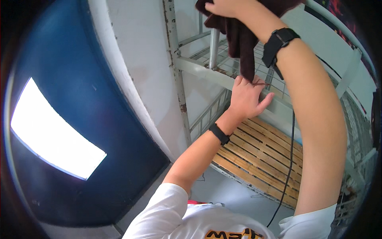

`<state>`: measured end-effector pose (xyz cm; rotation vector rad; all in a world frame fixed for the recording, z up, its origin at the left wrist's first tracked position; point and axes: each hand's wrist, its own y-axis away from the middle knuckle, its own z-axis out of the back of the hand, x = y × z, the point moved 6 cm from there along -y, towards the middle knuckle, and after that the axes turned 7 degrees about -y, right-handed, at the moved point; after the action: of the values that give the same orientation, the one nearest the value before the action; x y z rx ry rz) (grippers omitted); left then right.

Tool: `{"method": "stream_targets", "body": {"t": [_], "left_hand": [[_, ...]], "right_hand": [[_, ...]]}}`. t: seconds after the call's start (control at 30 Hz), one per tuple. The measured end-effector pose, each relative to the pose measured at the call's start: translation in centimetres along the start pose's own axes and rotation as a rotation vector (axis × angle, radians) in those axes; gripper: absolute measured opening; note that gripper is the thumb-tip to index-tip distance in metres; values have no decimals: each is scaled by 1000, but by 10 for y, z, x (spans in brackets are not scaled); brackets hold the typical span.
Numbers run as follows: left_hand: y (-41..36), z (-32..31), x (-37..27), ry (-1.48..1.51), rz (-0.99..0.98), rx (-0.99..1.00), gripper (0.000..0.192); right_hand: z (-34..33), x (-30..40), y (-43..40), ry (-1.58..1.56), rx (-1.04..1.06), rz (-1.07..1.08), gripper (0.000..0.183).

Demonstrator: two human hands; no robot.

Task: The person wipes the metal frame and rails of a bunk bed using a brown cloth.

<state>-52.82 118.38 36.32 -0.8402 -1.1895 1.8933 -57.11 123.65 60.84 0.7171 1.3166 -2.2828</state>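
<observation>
A dark brown cloth (238, 41) hangs in folds from my right hand (225, 6), which is shut on it at the top of the view. Much of the cloth runs behind my right forearm, and its upper part leaves the picture. Below it, my left hand (246, 100) grips the pale metal side rail (206, 71) of a bunk bed's upper level. Its fingers curl over the rail and its thumb sticks out to the right. The cloth's lower end reaches those fingers. Beyond the rail lies the upper bunk's wire mesh base (229, 59).
A rusty bed post (176, 77) stands left of the rail, with an upright metal bar (213, 49) nearby. Wooden slats (262, 149) form the lower bunk. A black cable (288, 176) hangs before them. At left is a dark blue door panel (119, 179) with a bright pane (56, 131).
</observation>
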Motion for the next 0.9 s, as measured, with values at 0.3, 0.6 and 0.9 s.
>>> {"method": "stream_targets", "body": {"t": [0.3, 0.6, 0.9], "left_hand": [[6, -6, 19, 247, -160, -73, 47], [17, -32, 19, 270, -136, 418, 56], [0, -3, 15, 219, -208, 80, 37]], "right_hand": [[-93, 100, 45, -64, 274, 310, 47], [-115, 116, 77, -208, 405, 155, 57], [-34, 19, 39, -154, -176, 501, 52]]}}
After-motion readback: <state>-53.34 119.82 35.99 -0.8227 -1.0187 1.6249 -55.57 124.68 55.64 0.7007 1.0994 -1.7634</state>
